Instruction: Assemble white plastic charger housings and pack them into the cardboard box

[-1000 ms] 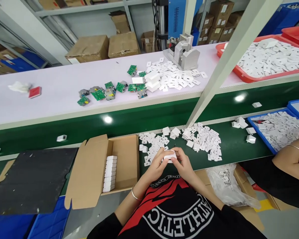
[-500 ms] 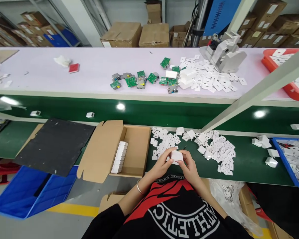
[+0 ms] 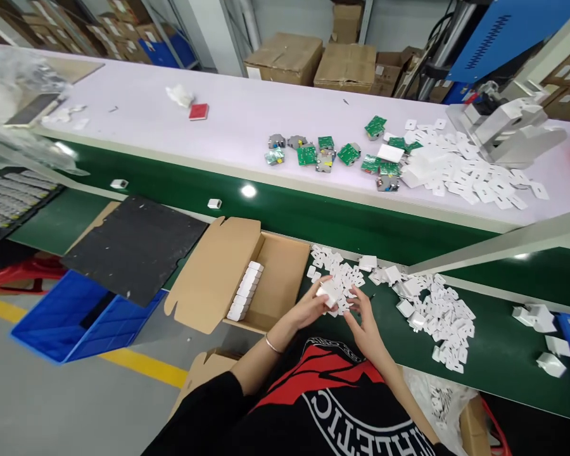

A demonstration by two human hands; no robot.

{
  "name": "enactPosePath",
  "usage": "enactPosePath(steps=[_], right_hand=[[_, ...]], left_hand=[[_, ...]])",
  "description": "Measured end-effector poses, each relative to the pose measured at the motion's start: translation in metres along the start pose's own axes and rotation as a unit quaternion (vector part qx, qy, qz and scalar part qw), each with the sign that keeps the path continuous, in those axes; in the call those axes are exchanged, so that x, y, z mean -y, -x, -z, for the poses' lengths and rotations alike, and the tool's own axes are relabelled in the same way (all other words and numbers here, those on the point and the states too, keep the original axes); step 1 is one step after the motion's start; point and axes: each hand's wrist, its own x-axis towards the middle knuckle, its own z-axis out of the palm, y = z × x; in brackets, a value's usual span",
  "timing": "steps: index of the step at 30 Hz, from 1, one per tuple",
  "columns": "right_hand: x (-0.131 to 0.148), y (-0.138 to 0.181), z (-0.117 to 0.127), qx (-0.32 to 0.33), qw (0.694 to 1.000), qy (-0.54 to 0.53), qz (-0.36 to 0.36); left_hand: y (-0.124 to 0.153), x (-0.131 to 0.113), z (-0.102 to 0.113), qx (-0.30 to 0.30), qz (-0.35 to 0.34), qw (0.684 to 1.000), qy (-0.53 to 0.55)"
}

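My left hand (image 3: 312, 305) grips a white plastic housing (image 3: 329, 292), a small boxy piece, above the green work surface (image 3: 384, 329). To its right my right hand (image 3: 362, 316) is open, its fingers apart and off the housing. Just beyond both hands lies a pile of small white plates (image 3: 342, 272). A second pile of white plates (image 3: 444, 316), with several white housings among them, spreads to the right. On the left, an open cardboard box (image 3: 285, 272) has a row of white housings (image 3: 246, 291) along its left side.
A raised white shelf (image 3: 237, 114) at the back bears green circuit boards (image 3: 306, 155), more white plates and a metal fixture (image 3: 508, 120). A slanting post (image 3: 479, 247) rises at right. A black sheet (image 3: 135, 247) and a blue bin (image 3: 85, 323) are at left.
My right hand has let go of the housing and moved a little apart from it. The left hand keeps holding it. The view has turned to the left and tilted.
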Motion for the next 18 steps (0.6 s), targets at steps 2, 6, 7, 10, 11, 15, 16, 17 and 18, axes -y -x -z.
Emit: enactPosePath(steps=[2,6,7,10,11,15,16,17,18], right_hand=[[-0.007,0.0,-0.001,-0.014,0.998,-0.014,-0.063],[-0.034,0.005,0.006,-0.052,0.987,-0.019,-0.153],[-0.042,0.009,0.01,-0.057,0.984,-0.013,-0.17],[-0.068,0.024,0.023,-0.066,0.973,0.015,-0.219],[-0.076,0.031,0.028,-0.07,0.969,0.023,-0.235],[-0.1,0.062,0.039,-0.101,0.951,0.025,-0.29],[-0.105,0.069,0.04,-0.107,0.947,0.023,-0.302],[-0.109,0.076,0.041,-0.11,0.943,0.022,-0.314],[-0.113,0.081,0.041,-0.111,0.939,0.022,-0.325]], left_hand=[[-0.016,-0.013,0.04,-0.125,-0.005,0.959,-0.253],[-0.049,-0.054,0.132,-0.278,0.056,0.801,-0.527],[-0.054,-0.062,0.152,-0.3,0.071,0.771,-0.558],[-0.061,-0.074,0.198,-0.328,0.115,0.685,-0.64],[-0.06,-0.074,0.208,-0.328,0.124,0.66,-0.665],[-0.052,-0.062,0.229,-0.314,0.142,0.574,-0.743],[-0.051,-0.058,0.232,-0.311,0.146,0.556,-0.757],[-0.05,-0.055,0.234,-0.308,0.149,0.539,-0.77],[-0.049,-0.054,0.236,-0.306,0.152,0.524,-0.78]])
